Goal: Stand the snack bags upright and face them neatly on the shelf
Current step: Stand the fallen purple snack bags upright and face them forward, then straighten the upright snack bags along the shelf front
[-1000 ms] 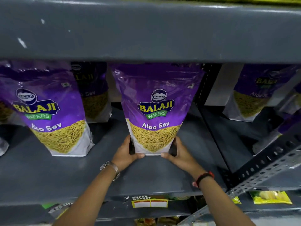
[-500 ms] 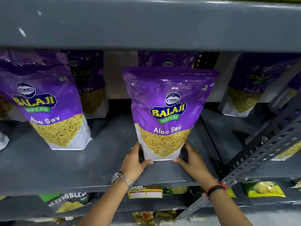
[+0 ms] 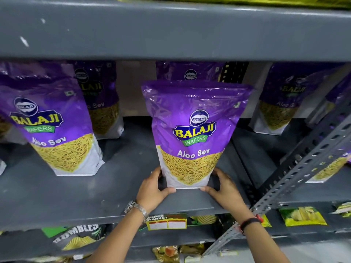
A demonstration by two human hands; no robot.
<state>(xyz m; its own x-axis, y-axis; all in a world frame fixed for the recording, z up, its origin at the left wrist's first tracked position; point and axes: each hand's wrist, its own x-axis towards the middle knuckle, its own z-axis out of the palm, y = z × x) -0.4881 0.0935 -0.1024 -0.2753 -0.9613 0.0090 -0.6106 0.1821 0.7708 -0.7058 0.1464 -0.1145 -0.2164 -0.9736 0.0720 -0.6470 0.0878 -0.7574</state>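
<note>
A purple Aloo Sev snack bag (image 3: 193, 130) stands upright near the front of the grey shelf (image 3: 76, 196), label facing me. My left hand (image 3: 152, 188) grips its lower left corner and my right hand (image 3: 224, 188) grips its lower right corner. Another Aloo Sev bag (image 3: 51, 120) stands upright at the front left. Behind them stand further purple bags: one at the back left (image 3: 100, 99), one directly behind the held bag (image 3: 190, 73), showing only its top.
The upper shelf's grey front edge (image 3: 171, 29) hangs low over the bags. A slotted metal upright (image 3: 296, 177) runs diagonally at the right, with more purple bags (image 3: 279, 103) beyond it. Price label (image 3: 167, 222) and green snack packs (image 3: 302, 216) sit below.
The held bag has come forward toward the shelf's front edge with both hands on its base. A bag behind it has come into sight. My view has shifted slightly.
</note>
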